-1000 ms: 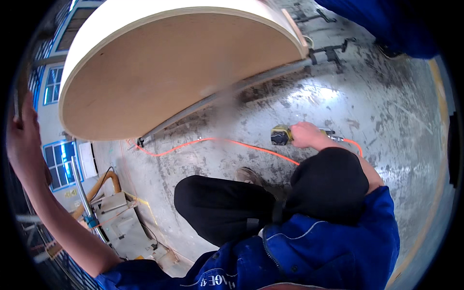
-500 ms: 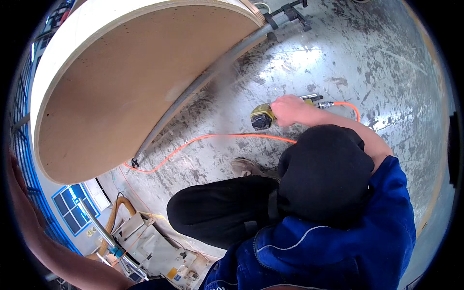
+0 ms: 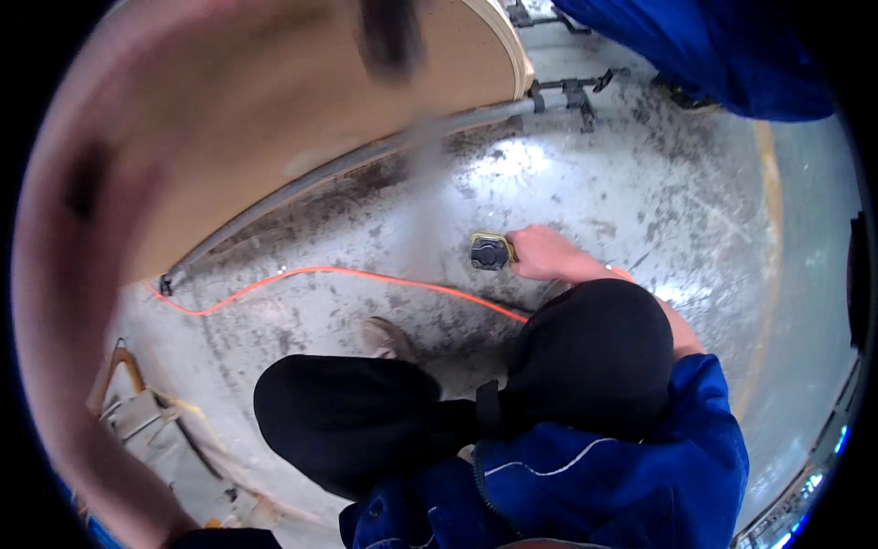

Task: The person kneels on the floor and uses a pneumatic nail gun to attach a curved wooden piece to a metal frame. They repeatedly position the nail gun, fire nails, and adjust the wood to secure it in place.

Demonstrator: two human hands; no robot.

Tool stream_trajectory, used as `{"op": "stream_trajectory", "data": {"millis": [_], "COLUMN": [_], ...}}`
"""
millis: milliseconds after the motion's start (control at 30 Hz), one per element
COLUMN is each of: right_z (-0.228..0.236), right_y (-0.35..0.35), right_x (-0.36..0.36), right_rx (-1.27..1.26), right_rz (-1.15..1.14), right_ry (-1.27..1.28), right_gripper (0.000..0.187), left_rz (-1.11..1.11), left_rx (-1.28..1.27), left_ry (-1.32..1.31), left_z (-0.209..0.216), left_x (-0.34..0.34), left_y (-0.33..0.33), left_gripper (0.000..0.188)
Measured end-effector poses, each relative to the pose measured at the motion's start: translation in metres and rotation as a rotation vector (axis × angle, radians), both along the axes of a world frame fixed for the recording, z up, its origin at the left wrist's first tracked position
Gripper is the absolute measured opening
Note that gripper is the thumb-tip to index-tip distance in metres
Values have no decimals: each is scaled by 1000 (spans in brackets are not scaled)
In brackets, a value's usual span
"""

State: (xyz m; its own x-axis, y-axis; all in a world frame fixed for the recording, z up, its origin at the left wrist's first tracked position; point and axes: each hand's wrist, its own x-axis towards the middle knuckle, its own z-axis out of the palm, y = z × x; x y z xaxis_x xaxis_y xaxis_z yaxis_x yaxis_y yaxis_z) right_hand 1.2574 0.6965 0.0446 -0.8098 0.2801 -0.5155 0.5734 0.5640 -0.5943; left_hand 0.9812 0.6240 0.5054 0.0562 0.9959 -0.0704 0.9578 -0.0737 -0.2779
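My right hand (image 3: 546,254) is wrapped round the handle of a yellow-green air nail gun (image 3: 489,252), held low over the floor in front of my knees. The tool's dark, squarish end faces left. My left hand (image 3: 119,119) is raised close to the camera at the upper left, strongly blurred, and its fingers cannot be made out. Behind it stands a large curved wooden panel piece (image 3: 302,119) with a pale layered edge. A long grey bar clamp (image 3: 366,151) runs along its lower side.
An orange air hose (image 3: 366,277) snakes over the scuffed grey floor (image 3: 439,210). A person in blue clothing (image 3: 713,55) is at the upper right. A blurred dark object (image 3: 389,37) hangs at the top. Grey machinery (image 3: 169,444) stands at the lower left.
My left arm has swung up and inward, now covering part of the panel. The view has shifted, and blue clothing has appeared at the upper right. My right hand keeps the nail gun.
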Motion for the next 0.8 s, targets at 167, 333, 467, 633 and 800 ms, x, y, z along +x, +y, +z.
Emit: {"op": "stream_trajectory", "data": {"millis": [167,333,467,633,800], "right_z": [21,13,-1,-8,-13], "right_y": [28,18,-1,-7,1], "right_x": [60,71,89,90,90], "right_rx": [15,36,39,26,-2], "right_rz": [-248,-278,-383,-444,-421], "right_ry": [-170,-265,-211,-297,-306], "right_gripper": [32,38,37,36,35], "left_rz": [385,782,1092,986,888], "left_rx": [-422,-599,-537,-441,-357], "left_ry": [-701,-1000,-1160,-1125,-1071], "left_z": [-200,-372,-430,-451,-501], "left_x": [-54,-114,-117,-125,-145], "left_y": [-107,-259,-315,-328,-367], "left_gripper": [54,45,43,24,28]}}
